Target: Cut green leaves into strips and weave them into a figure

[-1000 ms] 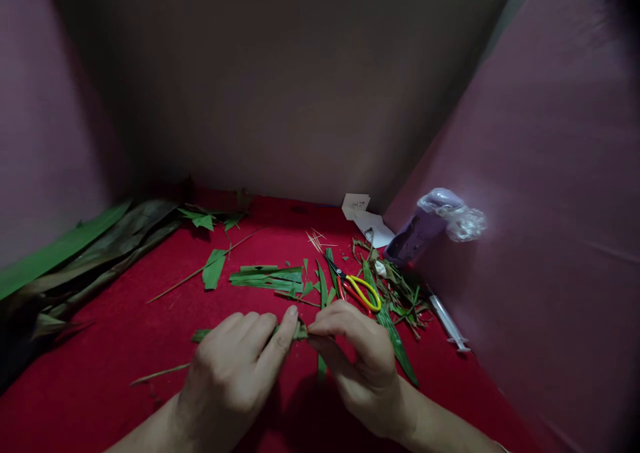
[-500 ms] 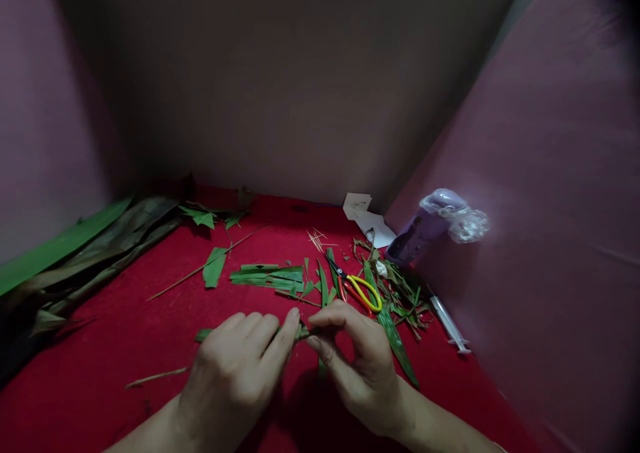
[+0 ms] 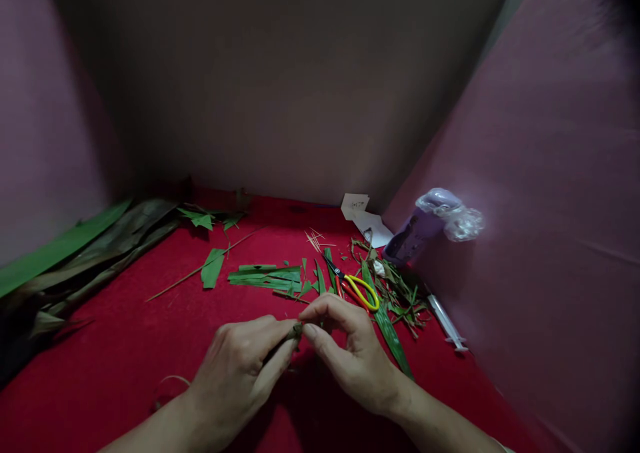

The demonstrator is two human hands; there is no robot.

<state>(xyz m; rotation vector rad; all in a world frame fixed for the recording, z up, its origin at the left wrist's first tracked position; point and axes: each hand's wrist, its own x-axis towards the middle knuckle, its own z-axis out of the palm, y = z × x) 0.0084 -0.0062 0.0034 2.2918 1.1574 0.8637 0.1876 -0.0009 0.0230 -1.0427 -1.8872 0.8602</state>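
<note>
Thumb and forefinger of my left hand [image 3: 240, 366] are closed on a small rolled or folded leaf piece [image 3: 297, 331], dull green-brown, with most of it hidden behind the fingers. Meeting it from the other side, my right hand [image 3: 350, 350] pinches at its end with thumb and forefinger. Just beyond the right hand lie scissors [image 3: 356, 289] with one yellow and one red handle. Cut green leaf strips [image 3: 265, 277] are spread past the left hand, and a long green leaf [image 3: 393, 336] lies beside the right.
Big leaves [image 3: 100, 246] are heaped at the left. Toothpicks [image 3: 315, 240], white paper [image 3: 373, 229], a purple container [image 3: 415, 233] wrapped in plastic, dry scraps [image 3: 397, 286] and a syringe [image 3: 447, 321] lie toward the right. A thin stick [image 3: 200, 266] crosses the red cloth [image 3: 115, 346]; walls stand on three sides.
My left hand has rolled over, its thumb now showing, and the leaf piece has turned with its green end out of sight. The right fingertips have shifted slightly left toward it.
</note>
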